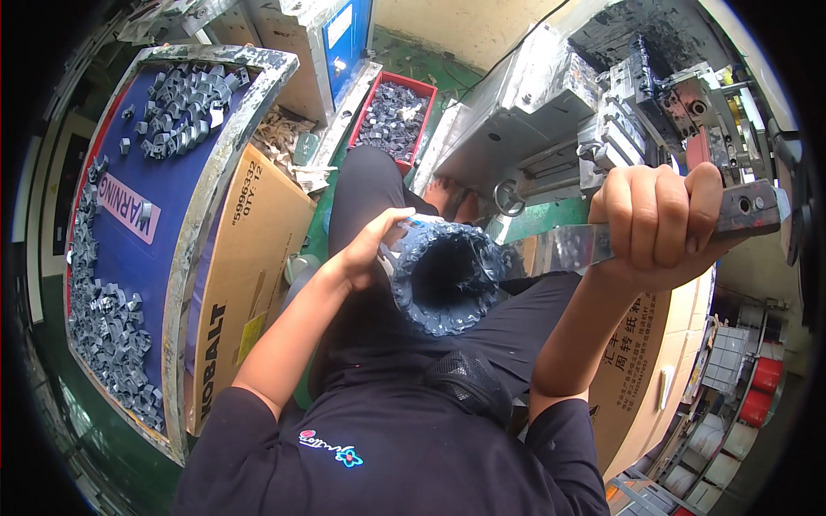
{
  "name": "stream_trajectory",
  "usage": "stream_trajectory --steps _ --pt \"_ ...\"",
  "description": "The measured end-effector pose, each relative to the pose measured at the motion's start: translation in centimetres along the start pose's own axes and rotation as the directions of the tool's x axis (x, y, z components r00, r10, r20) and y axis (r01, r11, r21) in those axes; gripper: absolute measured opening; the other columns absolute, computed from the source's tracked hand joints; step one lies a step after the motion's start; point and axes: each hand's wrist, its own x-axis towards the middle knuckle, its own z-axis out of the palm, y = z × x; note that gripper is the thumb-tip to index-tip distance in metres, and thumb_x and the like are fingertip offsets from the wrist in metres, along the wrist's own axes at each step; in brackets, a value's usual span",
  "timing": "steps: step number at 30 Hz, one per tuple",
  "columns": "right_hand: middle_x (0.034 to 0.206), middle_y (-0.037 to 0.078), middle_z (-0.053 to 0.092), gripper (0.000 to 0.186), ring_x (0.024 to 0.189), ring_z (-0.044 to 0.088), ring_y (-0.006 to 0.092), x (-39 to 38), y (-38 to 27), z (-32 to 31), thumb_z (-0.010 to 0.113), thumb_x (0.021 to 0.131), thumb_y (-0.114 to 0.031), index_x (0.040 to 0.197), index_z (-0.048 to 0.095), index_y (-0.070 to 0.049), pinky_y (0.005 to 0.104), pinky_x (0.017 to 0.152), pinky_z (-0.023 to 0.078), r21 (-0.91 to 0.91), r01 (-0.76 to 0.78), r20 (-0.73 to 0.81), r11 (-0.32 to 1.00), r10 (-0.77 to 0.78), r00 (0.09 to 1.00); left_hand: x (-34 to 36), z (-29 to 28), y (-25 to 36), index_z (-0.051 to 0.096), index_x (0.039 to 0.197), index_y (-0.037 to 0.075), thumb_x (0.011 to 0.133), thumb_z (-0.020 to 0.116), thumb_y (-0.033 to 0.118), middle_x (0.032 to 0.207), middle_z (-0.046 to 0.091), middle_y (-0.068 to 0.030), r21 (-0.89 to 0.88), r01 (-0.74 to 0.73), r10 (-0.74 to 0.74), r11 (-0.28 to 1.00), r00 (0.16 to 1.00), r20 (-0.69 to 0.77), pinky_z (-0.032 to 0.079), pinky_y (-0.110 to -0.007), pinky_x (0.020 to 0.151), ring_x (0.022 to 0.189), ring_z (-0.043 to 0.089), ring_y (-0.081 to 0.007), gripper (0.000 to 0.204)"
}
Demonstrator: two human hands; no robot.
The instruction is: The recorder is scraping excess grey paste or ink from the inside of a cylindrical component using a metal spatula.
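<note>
A round, open can (409,288) is tilted over my lap with its mouth facing up toward me. Thick, glossy dark blue-grey paste coats its rim and inner wall, and its bottom is lost in shadow. My left hand (375,244) is closed around the can's left side. In a fist, my right hand (658,219) grips a flat metal spatula (568,249). The spatula's blade points left, its tip against or just behind the can's right rim; I cannot tell whether they touch. Its dark handle end sticks out right of the fist.
On the left, a blue-topped table (172,284) carries many small grey plastic parts (112,340). Cardboard boxes (249,284) stand on both sides of me. Ahead are a red crate (392,120) of parts and a grey machine (525,112). Shelving (731,413) is at far right.
</note>
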Motion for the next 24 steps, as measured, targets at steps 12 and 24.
stream_trajectory --steps 12,24 --pt "0.044 -0.004 0.040 0.059 0.030 0.034 0.0078 -0.1 0.1 -0.8 0.031 0.097 -0.067 0.077 0.041 -0.013 0.0243 0.033 0.029 -0.078 -0.015 -0.009 0.997 0.014 1.000 0.1 0.2 0.0 0.066 0.114 0.001 0.101 0.040 0.034 0.106 0.071 -0.0083 -0.057 0.041 -0.048 0.998 0.992 -0.113 0.054 -0.032 0.088 0.093 0.068 -0.0165 0.044" --pt "0.044 -0.004 0.042 0.050 0.030 0.035 0.0079 -0.3 -0.1 1.2 0.039 0.101 -0.055 0.076 0.042 -0.012 0.0228 0.034 0.030 -0.101 0.022 -0.015 0.995 -0.024 1.000 -0.1 0.6 0.0 0.064 0.115 0.002 0.100 0.041 0.035 0.107 0.070 -0.0082 -0.051 0.011 -0.017 0.999 0.992 -0.122 0.054 -0.033 0.089 0.093 0.068 -0.0172 0.043"
